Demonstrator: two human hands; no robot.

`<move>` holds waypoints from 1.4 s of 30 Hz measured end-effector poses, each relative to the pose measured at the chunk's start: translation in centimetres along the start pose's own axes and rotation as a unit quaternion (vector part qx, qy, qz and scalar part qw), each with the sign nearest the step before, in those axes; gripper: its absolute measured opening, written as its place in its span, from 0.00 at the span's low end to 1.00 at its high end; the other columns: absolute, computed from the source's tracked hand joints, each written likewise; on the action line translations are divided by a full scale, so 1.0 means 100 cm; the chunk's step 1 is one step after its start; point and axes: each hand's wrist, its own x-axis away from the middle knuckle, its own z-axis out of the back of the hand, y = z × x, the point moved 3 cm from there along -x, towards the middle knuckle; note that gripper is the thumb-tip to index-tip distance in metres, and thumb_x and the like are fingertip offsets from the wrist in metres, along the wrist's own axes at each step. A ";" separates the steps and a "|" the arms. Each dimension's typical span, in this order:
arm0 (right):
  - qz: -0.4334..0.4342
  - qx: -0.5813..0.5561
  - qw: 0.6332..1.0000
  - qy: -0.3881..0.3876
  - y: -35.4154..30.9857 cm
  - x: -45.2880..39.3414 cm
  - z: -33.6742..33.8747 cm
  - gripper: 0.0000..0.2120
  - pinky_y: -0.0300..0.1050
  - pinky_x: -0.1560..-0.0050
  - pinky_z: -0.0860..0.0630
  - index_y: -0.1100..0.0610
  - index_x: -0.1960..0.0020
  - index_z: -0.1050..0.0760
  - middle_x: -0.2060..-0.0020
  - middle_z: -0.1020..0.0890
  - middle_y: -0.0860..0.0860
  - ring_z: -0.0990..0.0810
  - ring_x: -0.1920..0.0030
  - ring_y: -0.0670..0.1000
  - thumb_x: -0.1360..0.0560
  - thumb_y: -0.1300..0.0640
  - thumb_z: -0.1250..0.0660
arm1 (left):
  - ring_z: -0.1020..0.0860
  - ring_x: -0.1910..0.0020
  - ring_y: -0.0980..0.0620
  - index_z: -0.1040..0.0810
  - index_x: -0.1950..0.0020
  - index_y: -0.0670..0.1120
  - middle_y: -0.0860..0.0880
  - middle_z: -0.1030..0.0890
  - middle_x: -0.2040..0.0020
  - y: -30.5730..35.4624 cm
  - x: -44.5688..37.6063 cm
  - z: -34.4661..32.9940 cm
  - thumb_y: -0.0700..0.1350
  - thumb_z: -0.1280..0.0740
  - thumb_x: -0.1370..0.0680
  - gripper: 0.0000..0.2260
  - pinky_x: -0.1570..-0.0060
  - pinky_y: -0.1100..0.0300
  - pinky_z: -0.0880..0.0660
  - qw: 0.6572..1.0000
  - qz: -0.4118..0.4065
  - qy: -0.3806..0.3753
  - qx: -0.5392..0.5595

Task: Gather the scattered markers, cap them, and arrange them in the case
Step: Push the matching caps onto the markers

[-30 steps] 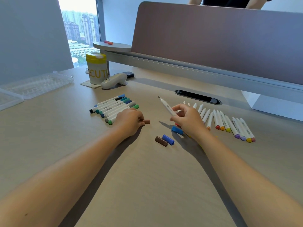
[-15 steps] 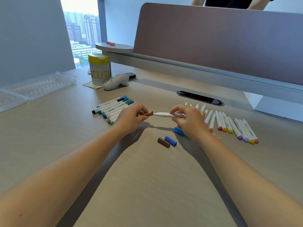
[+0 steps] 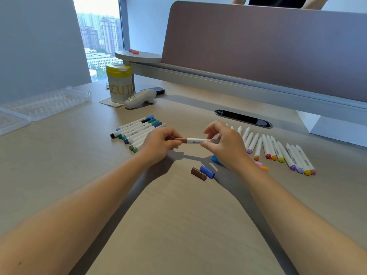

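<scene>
White marker [image 3: 195, 141] is being held level above the desk [image 3: 178, 215] btwn both hands. Brown cap [image 3: 181, 140] is being pinched on its left end by left hand [image 3: 160, 142] fingers; barrel is being gripped by right hand [image 3: 224, 144] thumb & fingers, closed round it.

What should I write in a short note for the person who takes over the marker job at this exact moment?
Left hand: pinches the brown cap at the tip of one white marker.
Right hand: grips that marker's other end, above the table.
Capped markers: grouped left of the hands.
Markers with one end still bare: a row on the right.
Loose caps: brown and blue in front of the hands, another blue under the right wrist.
Clear case: open at far left, no markers seen in it.
Left to do: finish this cap, cap the right row, put all in the case.
</scene>
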 end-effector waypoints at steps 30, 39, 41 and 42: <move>-0.190 0.201 0.961 -0.017 0.073 -0.031 0.000 0.19 0.52 0.33 0.40 0.51 0.32 0.32 0.33 0.29 0.54 0.37 0.31 0.57 0.21 0.50 0.43 | 0.26 0.52 0.49 0.29 0.33 0.44 0.42 0.22 0.47 -0.001 -0.032 0.001 0.46 0.41 0.20 0.16 0.56 0.61 0.32 0.997 0.056 0.036 -0.040; -0.128 0.204 0.967 -0.079 0.056 -0.045 -0.017 0.13 0.49 0.36 0.39 0.54 0.42 0.24 0.43 0.22 0.54 0.30 0.39 0.54 0.25 0.52 0.35 | 0.27 0.45 0.46 0.24 0.41 0.47 0.45 0.23 0.46 -0.021 -0.043 0.002 0.52 0.41 0.21 0.15 0.48 0.52 0.31 0.931 0.022 0.004 -0.363; -0.114 0.151 0.979 -0.070 0.052 -0.047 -0.020 0.13 0.48 0.37 0.34 0.56 0.42 0.24 0.43 0.22 0.54 0.27 0.43 0.53 0.25 0.56 0.35 | 0.29 0.41 0.46 0.27 0.37 0.47 0.46 0.24 0.42 -0.022 -0.044 0.002 0.52 0.39 0.22 0.16 0.46 0.52 0.32 0.923 0.017 0.002 -0.385; -0.107 0.130 0.983 -0.067 0.051 -0.047 -0.021 0.12 0.46 0.41 0.31 0.57 0.42 0.25 0.43 0.21 0.55 0.26 0.46 0.51 0.25 0.58 0.35 | 0.30 0.40 0.45 0.28 0.35 0.47 0.46 0.24 0.41 -0.021 -0.044 0.002 0.52 0.39 0.22 0.17 0.45 0.52 0.32 0.923 0.016 0.002 -0.385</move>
